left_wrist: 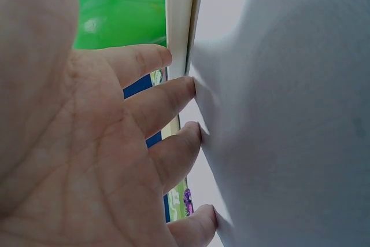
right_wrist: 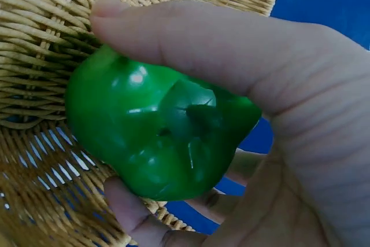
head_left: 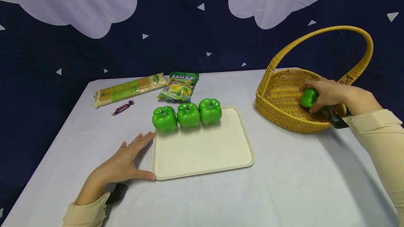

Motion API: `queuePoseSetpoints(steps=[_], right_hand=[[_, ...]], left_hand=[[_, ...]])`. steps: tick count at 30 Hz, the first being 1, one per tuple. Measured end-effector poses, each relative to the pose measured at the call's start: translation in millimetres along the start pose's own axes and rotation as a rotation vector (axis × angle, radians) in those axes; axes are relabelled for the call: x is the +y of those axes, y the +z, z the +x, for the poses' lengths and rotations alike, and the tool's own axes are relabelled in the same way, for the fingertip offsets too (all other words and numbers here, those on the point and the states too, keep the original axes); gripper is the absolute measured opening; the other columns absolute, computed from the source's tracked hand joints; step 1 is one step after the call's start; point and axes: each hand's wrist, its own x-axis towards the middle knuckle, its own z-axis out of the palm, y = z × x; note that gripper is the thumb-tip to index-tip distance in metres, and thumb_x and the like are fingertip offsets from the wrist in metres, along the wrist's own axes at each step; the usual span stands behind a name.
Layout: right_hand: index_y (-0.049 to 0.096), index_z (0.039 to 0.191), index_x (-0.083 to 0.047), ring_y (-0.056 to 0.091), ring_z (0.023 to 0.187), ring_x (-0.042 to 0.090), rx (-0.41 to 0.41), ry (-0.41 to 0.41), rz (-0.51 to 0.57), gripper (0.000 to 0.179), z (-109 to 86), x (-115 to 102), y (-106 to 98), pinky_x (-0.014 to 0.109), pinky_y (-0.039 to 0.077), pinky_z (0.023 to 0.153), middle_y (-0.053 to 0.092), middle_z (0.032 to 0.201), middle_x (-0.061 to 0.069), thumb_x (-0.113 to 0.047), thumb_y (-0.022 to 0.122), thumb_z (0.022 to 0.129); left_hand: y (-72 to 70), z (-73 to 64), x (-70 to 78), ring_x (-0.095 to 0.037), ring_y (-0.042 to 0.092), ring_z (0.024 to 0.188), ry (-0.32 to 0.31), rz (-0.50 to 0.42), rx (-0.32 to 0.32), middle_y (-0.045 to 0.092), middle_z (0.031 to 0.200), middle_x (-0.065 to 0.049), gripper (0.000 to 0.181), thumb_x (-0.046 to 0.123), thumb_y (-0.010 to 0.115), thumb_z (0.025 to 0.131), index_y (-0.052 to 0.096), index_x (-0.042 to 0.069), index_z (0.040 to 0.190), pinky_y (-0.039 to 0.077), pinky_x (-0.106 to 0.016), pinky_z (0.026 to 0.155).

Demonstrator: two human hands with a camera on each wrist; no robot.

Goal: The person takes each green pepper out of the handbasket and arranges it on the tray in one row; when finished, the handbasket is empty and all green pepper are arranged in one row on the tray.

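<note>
Inside the wicker basket (head_left: 284, 119), my right hand (head_left: 334, 93) grips a green bell pepper (head_left: 308, 98). The right wrist view shows the thumb along one side of that pepper (right_wrist: 153, 137) and fingers around the other, with woven wicker close by. My left hand (head_left: 124, 164) lies spread at the left edge of the cream tray (head_left: 203, 150), its thumb touching the near left corner and a fingertip by the rim. Three more green bell peppers, a left one (head_left: 165, 119), a middle one (head_left: 188, 115) and a right one (head_left: 210, 111), stand in a row along the tray's far side.
Behind the peppers lies a green and yellow snack bag (head_left: 180, 87). A long noodle-like packet (head_left: 130, 89) is at the back left, with a purple wrapped candy (head_left: 123, 108) in front. The basket's tall handle (head_left: 322, 31) arches above the right hand.
</note>
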Motion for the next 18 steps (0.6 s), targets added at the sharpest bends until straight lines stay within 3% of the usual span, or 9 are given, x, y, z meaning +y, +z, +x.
queuePoseSetpoints(steps=[11,18], right_hand=[[0.052,0.144,-0.006,0.046,0.11,0.055,0.032,-0.02,0.03,0.084,-11.4,-17,-7,0.058,0.05,0.079,0.045,0.128,0.037,-0.015,0.098,0.074],[0.052,0.144,-0.011,0.052,0.104,0.049,0.071,-0.045,0.017,0.081,-24.1,-33,-14,0.05,0.052,0.074,0.047,0.127,0.036,-0.009,0.095,0.075]], left_hand=[[-0.4,-0.5,0.0,-0.058,0.019,0.161,0.008,-0.002,0.002,0.032,0.176,-0.019,0.135,0.066,0.096,0.063,0.03,0.018,0.17,0.01,-0.091,0.115],[-0.2,-0.7,-0.4,-0.057,0.019,0.162,0.009,-0.003,0.0,0.032,0.176,-0.019,0.135,0.066,0.096,0.063,0.03,0.019,0.17,0.01,-0.091,0.115]])
